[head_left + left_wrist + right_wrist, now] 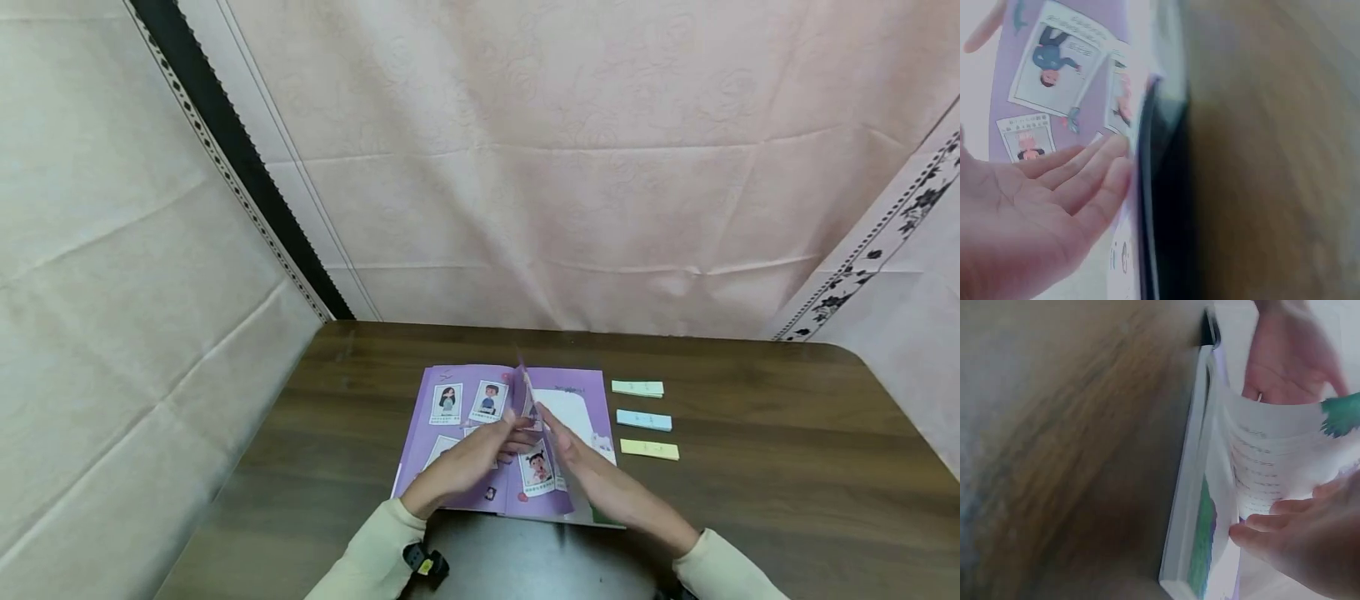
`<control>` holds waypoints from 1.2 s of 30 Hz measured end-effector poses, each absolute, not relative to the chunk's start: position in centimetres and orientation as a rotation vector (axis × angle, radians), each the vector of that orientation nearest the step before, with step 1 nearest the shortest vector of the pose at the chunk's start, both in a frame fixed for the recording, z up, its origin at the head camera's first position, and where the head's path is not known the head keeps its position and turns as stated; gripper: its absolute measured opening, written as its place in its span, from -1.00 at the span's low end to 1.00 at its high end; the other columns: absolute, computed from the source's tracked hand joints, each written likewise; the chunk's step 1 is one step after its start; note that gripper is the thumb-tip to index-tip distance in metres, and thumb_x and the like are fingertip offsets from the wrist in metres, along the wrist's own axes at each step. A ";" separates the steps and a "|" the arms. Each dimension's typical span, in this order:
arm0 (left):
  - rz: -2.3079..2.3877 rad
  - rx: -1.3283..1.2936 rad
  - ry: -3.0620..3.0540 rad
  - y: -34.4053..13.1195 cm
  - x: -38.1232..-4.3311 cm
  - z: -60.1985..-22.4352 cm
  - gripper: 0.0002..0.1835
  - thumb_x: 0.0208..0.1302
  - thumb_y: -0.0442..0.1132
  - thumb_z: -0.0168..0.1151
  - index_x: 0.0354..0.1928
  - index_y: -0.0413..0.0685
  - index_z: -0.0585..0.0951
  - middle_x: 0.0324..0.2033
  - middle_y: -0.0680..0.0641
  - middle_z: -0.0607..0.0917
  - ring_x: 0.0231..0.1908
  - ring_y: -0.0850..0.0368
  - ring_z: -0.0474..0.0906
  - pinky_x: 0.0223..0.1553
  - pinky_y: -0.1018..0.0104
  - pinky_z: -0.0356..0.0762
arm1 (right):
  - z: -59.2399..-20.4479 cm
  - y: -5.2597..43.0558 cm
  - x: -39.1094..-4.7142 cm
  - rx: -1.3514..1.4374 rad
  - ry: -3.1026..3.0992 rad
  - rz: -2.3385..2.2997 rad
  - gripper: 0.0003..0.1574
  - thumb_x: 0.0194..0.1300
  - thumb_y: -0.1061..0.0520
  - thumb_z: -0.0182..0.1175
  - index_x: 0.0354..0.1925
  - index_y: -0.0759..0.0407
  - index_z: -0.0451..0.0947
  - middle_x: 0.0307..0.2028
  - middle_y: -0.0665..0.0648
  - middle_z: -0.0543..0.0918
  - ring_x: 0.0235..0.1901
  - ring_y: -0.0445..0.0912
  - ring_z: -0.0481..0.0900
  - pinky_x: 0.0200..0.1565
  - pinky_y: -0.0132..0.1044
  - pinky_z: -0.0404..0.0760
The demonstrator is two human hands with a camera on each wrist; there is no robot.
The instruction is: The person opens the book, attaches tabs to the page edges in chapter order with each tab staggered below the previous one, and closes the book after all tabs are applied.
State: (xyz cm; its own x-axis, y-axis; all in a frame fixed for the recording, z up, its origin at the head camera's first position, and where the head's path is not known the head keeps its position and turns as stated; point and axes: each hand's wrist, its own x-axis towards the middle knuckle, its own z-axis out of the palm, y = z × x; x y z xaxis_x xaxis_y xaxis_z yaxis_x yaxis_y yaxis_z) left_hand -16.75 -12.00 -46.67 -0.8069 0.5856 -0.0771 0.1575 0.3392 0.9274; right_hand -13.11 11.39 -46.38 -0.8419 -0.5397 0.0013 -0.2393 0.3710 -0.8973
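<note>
A purple picture book [588, 387] lies spread on the table, its left page printed with framed pictures of people. One lifted page [546, 502] stands partly upright and curved near the middle. My left hand [476, 454] reaches over the left page, palm toward the lifted page, fingers loosely extended in the left wrist view. On the other side of that page is my right hand [592, 475], its fingers fairly straight beside the white printed back of the page [1272, 437] in the right wrist view. Neither hand shows a pinch. Part of the right page is hidden behind the right hand.
Right of the book lie a pale green strip [637, 388], a blue strip [643, 420] and a yellow strip [649, 450] in a column. The brown wooden table [787, 433] ends at a pale cloth curtain [562, 208]; another cloth [112, 333] hangs at left.
</note>
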 end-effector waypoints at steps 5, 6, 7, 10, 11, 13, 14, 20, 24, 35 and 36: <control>1.645 0.516 2.035 -12.2 -17.0 -46.6 -0.04 0.66 0.36 -0.54 0.47 -0.40 0.39 0.28 -0.35 0.62 0.26 -0.19 0.61 0.32 -0.06 0.53 | -46.7 10.5 -13.1 -0.793 2.378 -1.326 -0.15 0.73 -0.31 -0.46 0.72 0.02 -0.31 0.70 0.23 -0.27 0.66 0.26 -0.29 0.49 0.48 -0.15; 1.656 0.489 2.039 -12.2 -17.1 -46.7 -0.08 0.67 0.34 -0.48 0.45 -0.38 0.42 0.27 -0.32 0.64 0.24 -0.16 0.63 0.31 -0.05 0.54 | -46.7 10.4 -13.1 -0.793 2.388 -1.294 -0.15 0.73 -0.30 -0.43 0.72 0.01 -0.31 0.70 0.20 -0.28 0.66 0.22 -0.31 0.50 0.47 -0.20; 1.667 0.469 2.045 -12.2 -17.1 -46.8 -0.12 0.68 0.32 -0.42 0.43 -0.36 0.45 0.24 -0.30 0.66 0.22 -0.13 0.65 0.30 -0.03 0.55 | -46.7 10.2 -13.2 -0.789 2.393 -1.268 -0.16 0.74 -0.28 -0.41 0.72 0.01 -0.31 0.71 0.17 -0.29 0.67 0.19 -0.33 0.51 0.45 -0.24; 1.691 0.425 2.073 -12.1 -17.3 -47.1 -0.27 0.69 0.20 -0.19 0.35 -0.35 0.54 0.14 -0.24 0.74 0.13 -0.06 0.71 0.25 0.04 0.61 | -46.6 10.0 -13.2 -0.759 2.408 -1.214 -0.19 0.75 -0.23 -0.38 0.72 -0.02 -0.30 0.71 0.13 -0.30 0.67 0.16 -0.34 0.52 0.44 -0.30; 1.699 0.411 2.075 -12.2 -17.3 -47.2 -0.31 0.68 0.17 -0.13 0.33 -0.37 0.56 0.11 -0.24 0.75 0.10 -0.05 0.73 0.23 0.06 0.63 | -46.6 9.9 -13.2 -0.749 2.411 -1.208 -0.20 0.76 -0.22 -0.37 0.72 -0.03 -0.30 0.71 0.13 -0.30 0.67 0.15 -0.33 0.52 0.43 -0.30; 1.719 0.369 2.080 -12.4 -17.5 -47.3 -0.38 0.65 0.10 0.00 0.24 -0.40 0.60 0.01 -0.22 0.78 0.01 -0.01 0.76 0.15 0.10 0.68 | -46.7 10.0 -13.2 -0.726 2.428 -1.191 -0.20 0.76 -0.21 -0.35 0.72 -0.04 -0.29 0.71 0.12 -0.31 0.67 0.16 -0.32 0.53 0.41 -0.22; 1.729 0.345 2.085 -12.6 -17.6 -47.4 -0.42 0.62 0.05 0.06 0.18 -0.42 0.62 -0.05 -0.20 0.80 -0.05 0.02 0.77 0.10 0.13 0.70 | -46.7 10.0 -13.2 -0.711 2.441 -1.176 -0.19 0.75 -0.23 -0.33 0.72 -0.06 -0.30 0.71 0.11 -0.31 0.67 0.15 -0.30 0.54 0.39 -0.16; 1.739 0.178 2.177 -15.3 -18.3 -46.7 -0.64 0.54 -0.09 0.23 -0.16 -0.34 0.69 -0.47 0.01 0.70 -0.48 0.21 0.59 -0.39 0.34 0.61 | -47.3 10.3 -12.9 -0.660 2.551 -1.028 0.00 0.65 -0.38 -0.13 0.73 -0.06 -0.28 0.71 0.15 -0.22 0.66 0.14 -0.16 0.54 0.26 0.10; 1.694 0.050 2.256 -17.8 -19.0 -45.7 -0.65 0.53 -0.07 0.26 -0.21 -0.29 0.70 -0.49 -0.02 0.71 -0.52 0.21 0.56 -0.46 0.37 0.52 | -47.4 10.2 -12.8 -0.692 2.615 -0.927 -0.01 0.62 -0.31 0.02 0.71 0.07 -0.08 0.68 0.27 -0.05 0.66 0.24 -0.16 0.56 0.31 -0.05; 1.523 -0.041 2.376 -22.7 -19.9 -46.4 -0.61 0.58 -0.05 0.22 -0.17 -0.30 0.74 -0.41 -0.07 0.77 -0.44 0.13 0.58 -0.36 0.27 0.55 | -46.9 10.2 -13.1 -0.750 2.702 -0.605 -0.07 0.45 -0.08 0.36 0.61 0.12 0.25 0.64 0.33 0.10 0.63 0.32 -0.05 0.53 0.38 0.00; 1.517 -0.050 2.375 -22.8 -19.9 -46.7 -0.60 0.58 -0.05 0.22 -0.17 -0.30 0.75 -0.40 -0.07 0.78 -0.45 0.14 0.59 -0.37 0.28 0.56 | -46.8 10.2 -13.2 -0.749 2.701 -0.594 -0.07 0.45 -0.08 0.37 0.60 0.11 0.26 0.63 0.33 0.12 0.62 0.32 -0.03 0.53 0.37 0.02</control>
